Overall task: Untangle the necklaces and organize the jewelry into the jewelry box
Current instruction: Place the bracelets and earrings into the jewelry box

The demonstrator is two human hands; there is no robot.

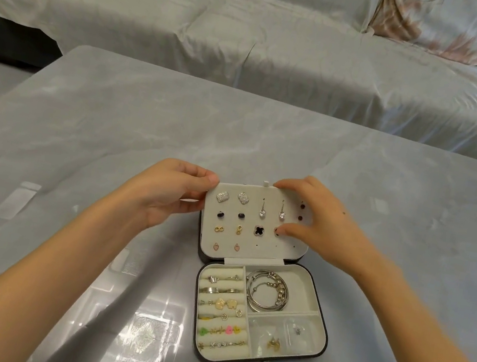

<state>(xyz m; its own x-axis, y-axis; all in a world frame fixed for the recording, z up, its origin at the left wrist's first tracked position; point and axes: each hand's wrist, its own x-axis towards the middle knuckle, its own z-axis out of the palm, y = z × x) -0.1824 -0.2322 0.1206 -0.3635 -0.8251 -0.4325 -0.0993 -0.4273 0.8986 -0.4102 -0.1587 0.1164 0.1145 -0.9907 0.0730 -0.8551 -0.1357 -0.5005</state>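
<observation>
The counter (108,159) carries the open jewelry box (320,346) toward the middle of its near edge. The left hand (172,192) pinches the upper left corner of the earring panel (251,246), steadying it upright. The right hand (318,222) clasps the top edge, its thumb pressing a half-hidden stud (276,230), probably to seat it.

Single view, worn on head; faces forward and down across grey table (111,143); sits close above open jewelry box (304,290), low centre of frame; wide angle bends edges; covered sofa (254,41) fills far top.
</observation>
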